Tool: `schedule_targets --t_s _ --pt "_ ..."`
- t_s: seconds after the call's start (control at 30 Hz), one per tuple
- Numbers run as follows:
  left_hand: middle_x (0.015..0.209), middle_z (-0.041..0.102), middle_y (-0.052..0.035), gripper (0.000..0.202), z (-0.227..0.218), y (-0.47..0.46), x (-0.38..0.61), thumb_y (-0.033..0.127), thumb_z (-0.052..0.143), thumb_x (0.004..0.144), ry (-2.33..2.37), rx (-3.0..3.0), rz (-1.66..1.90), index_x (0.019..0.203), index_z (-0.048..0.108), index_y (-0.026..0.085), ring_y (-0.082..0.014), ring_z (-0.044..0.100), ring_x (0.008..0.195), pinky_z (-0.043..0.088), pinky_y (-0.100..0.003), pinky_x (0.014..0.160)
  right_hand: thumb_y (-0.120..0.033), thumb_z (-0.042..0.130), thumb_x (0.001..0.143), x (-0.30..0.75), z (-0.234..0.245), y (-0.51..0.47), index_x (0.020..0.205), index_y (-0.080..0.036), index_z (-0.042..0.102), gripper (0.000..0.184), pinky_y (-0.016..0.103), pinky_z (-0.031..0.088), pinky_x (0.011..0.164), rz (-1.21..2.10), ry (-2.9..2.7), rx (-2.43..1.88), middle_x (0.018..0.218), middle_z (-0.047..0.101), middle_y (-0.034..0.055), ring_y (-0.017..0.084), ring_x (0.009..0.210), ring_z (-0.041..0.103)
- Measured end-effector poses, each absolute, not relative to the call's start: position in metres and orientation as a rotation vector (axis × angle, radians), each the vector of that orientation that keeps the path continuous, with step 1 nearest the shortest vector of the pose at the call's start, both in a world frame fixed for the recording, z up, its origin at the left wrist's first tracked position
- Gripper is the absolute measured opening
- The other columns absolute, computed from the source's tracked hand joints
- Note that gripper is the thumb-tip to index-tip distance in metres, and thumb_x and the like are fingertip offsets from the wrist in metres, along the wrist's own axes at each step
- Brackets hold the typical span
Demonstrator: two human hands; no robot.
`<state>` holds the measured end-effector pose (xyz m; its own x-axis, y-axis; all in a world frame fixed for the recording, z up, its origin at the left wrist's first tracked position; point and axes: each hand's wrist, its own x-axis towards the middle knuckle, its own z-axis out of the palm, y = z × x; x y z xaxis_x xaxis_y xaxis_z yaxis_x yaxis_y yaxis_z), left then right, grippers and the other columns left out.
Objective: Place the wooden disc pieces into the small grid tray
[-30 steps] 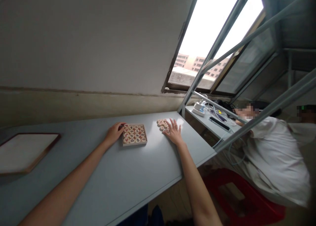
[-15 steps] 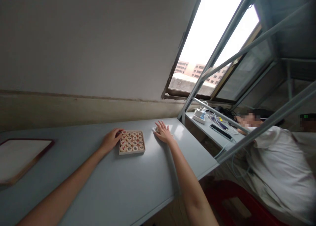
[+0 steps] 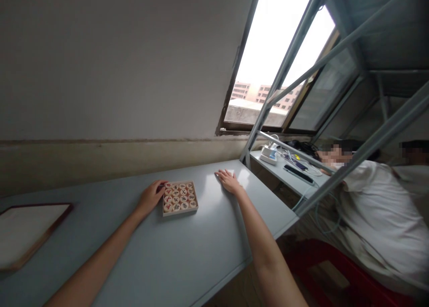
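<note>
left hand (image 3: 150,196) at the box (image 3: 181,212), right hand (image 3: 228,182) palm down on the desk (image 3: 161,262)

nearest my camera, both forearms (image 3: 92,264) reach in from the bottom edge, over the grey desk. off to the left i see a pale board (image 3: 30,231) with a dark red edge lying flat, cut by the frame.

farther in is the box, shallow and pale, sitting on the middle of the desk and packed with round pieces (image 3: 183,192) in a four-by-four grid, marked with characters in red or dark ink. i have the left hand touching its far left corner with bent fingers; whether it really grips, i can't tell. the right hand is well apart from the box, fingers stretched out and unclenched; what lies under the palm is hidden from me.

to my right, a red stool (image 3: 315,249) shows below a person in a white shirt (image 3: 385,213). past the desk's end, a second desk (image 3: 281,171) carries a white power strip (image 3: 268,154), a dark slab like a phone (image 3: 299,174) and tangled cables (image 3: 313,170). metal bars (image 3: 295,48) slant across the bright window (image 3: 268,43), with pinkish buildings (image 3: 240,90) outside.
</note>
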<state>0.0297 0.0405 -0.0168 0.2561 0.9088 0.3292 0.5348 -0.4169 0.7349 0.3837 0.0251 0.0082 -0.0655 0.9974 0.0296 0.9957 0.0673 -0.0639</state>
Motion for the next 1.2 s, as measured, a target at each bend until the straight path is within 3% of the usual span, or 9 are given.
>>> schedule_targets --t_s 0.4,0.6,0.7,0.77,0.87,0.97,1.1,1.2 --pt "0.102 0.061 -0.0067 0.032 -0.015 0.039 0.030 0.034 0.040 0.075 1.296 2.033 1.051 0.096 0.057 0.019 -0.0202 0.055 0.096 0.043 -0.034 0.086 -0.034 0.017 0.092 0.395 0.000 0.025 0.134 -0.030 0.028 0.044 0.052 0.015 0.101 -0.048 -2.178 -2.155 0.142 0.025 0.0019 0.023 0.130 0.015" --pt "0.103 0.060 -0.0078 0.034 -0.012 0.038 0.031 0.033 0.041 0.074 1.301 1.991 1.055 0.098 0.057 0.015 -0.0196 0.055 0.094 0.042 -0.033 0.086 -0.046 0.023 0.089 0.386 0.020 0.027 0.139 -0.026 0.005 0.056 0.063 0.011 0.096 -0.089 -2.178 -2.190 0.144 0.015 0.0041 0.028 0.131 0.008" --pt "0.102 0.061 -0.0078 0.035 -0.012 0.039 0.031 0.032 0.042 0.073 1.271 1.943 1.031 0.099 0.057 0.014 -0.0188 0.056 0.091 0.044 -0.033 0.083 -0.038 0.031 0.089 0.350 0.043 0.026 0.139 -0.026 0.002 0.059 0.053 0.021 0.099 -0.239 -2.200 -1.952 0.145 0.010 0.0039 0.027 0.130 0.016" --pt "0.102 0.061 -0.0076 0.035 -0.012 0.039 0.031 0.032 0.043 0.073 1.263 1.915 1.017 0.100 0.057 0.014 -0.0183 0.057 0.089 0.045 -0.032 0.082 -0.029 0.036 0.087 0.314 0.057 0.022 0.138 -0.030 0.009 0.058 0.040 0.034 0.094 -0.181 -2.319 -1.759 0.144 0.016 0.0033 0.024 0.120 0.036" --pt "0.103 0.060 -0.0074 0.034 -0.012 0.038 0.031 0.032 0.044 0.073 1.267 1.914 1.025 0.100 0.057 0.015 -0.0184 0.056 0.089 0.045 -0.032 0.083 -0.025 0.045 0.083 0.258 0.066 0.017 0.131 -0.035 0.031 0.051 0.031 0.042 0.084 -0.029 -2.576 -1.510 0.131 0.042 -0.0006 0.019 0.107 0.049" --pt "0.102 0.061 -0.0073 0.032 -0.014 0.040 0.031 0.031 0.044 0.074 1.265 1.926 1.037 0.099 0.057 0.015 -0.0188 0.056 0.090 0.044 -0.033 0.084 -0.024 0.049 0.081 0.217 0.061 0.018 0.119 -0.035 0.046 0.039 0.027 0.043 0.077 -0.040 -2.721 -1.332 0.121 0.051 -0.0023 0.018 0.101 0.053" --pt "0.101 0.062 -0.0077 0.031 -0.019 0.044 0.030 0.029 0.046 0.073 1.272 1.917 1.044 0.099 0.057 0.016 -0.0198 0.057 0.089 0.044 -0.035 0.084 -0.018 0.047 0.081 0.192 0.051 0.024 0.110 -0.025 0.052 0.030 0.027 0.042 0.074 -0.192 -2.677 -1.368 0.107 0.058 0.0028 0.018 0.094 0.054" --pt "0.102 0.062 -0.0079 0.033 -0.019 0.044 0.030 0.031 0.046 0.074 1.268 1.921 1.047 0.101 0.056 0.016 -0.0199 0.057 0.090 0.044 -0.035 0.084 -0.021 0.049 0.082 0.189 0.051 0.027 0.103 -0.023 0.054 0.022 0.027 0.039 0.075 -0.205 -2.649 -1.369 0.103 0.058 0.0033 0.017 0.093 0.052"
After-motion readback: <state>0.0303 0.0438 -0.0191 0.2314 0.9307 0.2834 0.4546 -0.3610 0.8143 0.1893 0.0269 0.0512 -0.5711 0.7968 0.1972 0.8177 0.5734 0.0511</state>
